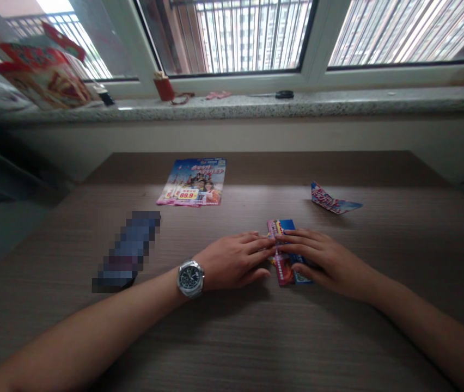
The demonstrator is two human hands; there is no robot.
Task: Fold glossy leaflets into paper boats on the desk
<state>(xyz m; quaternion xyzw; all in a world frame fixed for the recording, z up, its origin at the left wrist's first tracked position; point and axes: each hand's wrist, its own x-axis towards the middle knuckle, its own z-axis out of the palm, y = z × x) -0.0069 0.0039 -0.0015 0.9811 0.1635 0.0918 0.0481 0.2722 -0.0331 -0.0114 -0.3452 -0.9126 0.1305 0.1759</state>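
Observation:
A folded flyer (284, 268), printed in pink, red and blue, lies on the table in front of me. My left hand (236, 260), with a metal watch (190, 278) on its wrist, rests its stretched fingertips on the flyer's left side. From the right, my right hand (325, 261) lies over the same paper, its fingers extended and pressing flat. Part of the flyer is hidden under the fingers. Farther back on the right sits a folded paper shape (334, 202) with raised ends, in similar print.
A stack of flyers (195, 182) lies at the back left of the wooden table (232, 337). A pixelated dark phone-like object (129, 250) is left of my hands. On the stone windowsill (248, 109) are a red container (164, 88), scissors (284, 95) and a red bag (48, 73).

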